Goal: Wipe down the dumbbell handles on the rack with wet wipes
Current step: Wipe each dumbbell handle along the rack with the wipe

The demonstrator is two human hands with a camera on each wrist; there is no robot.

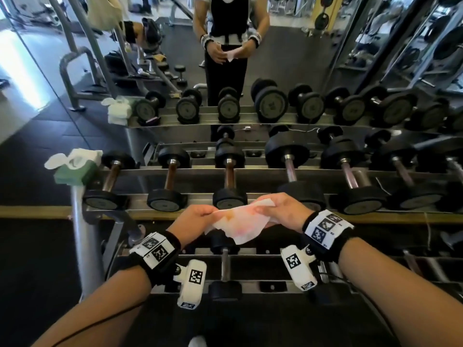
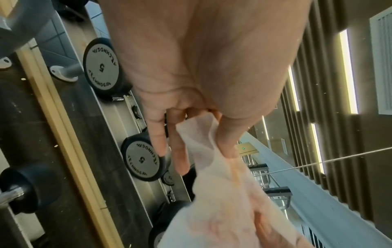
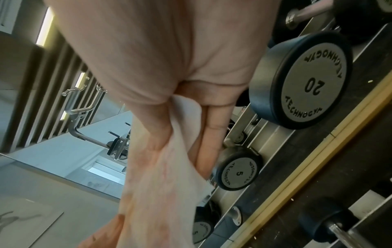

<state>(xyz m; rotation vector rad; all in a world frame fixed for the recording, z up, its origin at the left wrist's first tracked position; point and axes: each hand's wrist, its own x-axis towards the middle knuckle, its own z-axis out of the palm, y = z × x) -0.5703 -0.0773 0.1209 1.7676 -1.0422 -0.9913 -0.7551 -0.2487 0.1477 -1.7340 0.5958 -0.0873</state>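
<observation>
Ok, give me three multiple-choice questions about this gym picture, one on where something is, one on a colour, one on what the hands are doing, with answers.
1. Where is the green pack of wipes?
A. at the left end of the rack
B. on the floor
C. at the rack's right end

2. What colour are the stains on the wipe?
A. blue
B. orange-pink
C. black

3. How is the wipe held?
A. draped on a dumbbell handle
B. by the right hand alone
C. stretched between the left hand and the right hand

Answers: 1 A, the pack sits beside the leftmost dumbbell; 2 B, the head view shows orange-pink smears; 3 C, each hand pinches one end, above the rack.
</observation>
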